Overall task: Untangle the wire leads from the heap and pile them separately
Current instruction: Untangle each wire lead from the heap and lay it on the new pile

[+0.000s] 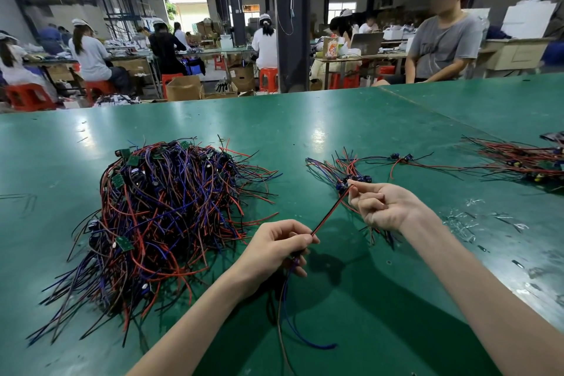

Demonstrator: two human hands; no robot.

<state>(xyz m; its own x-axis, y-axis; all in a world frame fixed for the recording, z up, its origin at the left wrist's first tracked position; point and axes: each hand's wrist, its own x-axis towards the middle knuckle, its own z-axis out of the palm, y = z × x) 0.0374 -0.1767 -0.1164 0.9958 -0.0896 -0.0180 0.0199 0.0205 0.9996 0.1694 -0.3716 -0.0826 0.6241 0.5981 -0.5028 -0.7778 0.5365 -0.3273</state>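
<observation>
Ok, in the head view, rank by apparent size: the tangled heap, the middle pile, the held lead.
1. tangled heap
2. middle pile
3. held lead, thinnest though nearest the camera

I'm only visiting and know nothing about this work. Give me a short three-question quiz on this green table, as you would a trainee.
1. True or false: the big tangled heap lies on the left hand's side of the table.
2. What does the right hand pinch? A) a circuit board B) one end of the red-and-black lead C) a cardboard box
3. Fill in: the small sorted pile lies just beyond the ____ hand.
Key: 1 true; 2 B; 3 right.
</observation>
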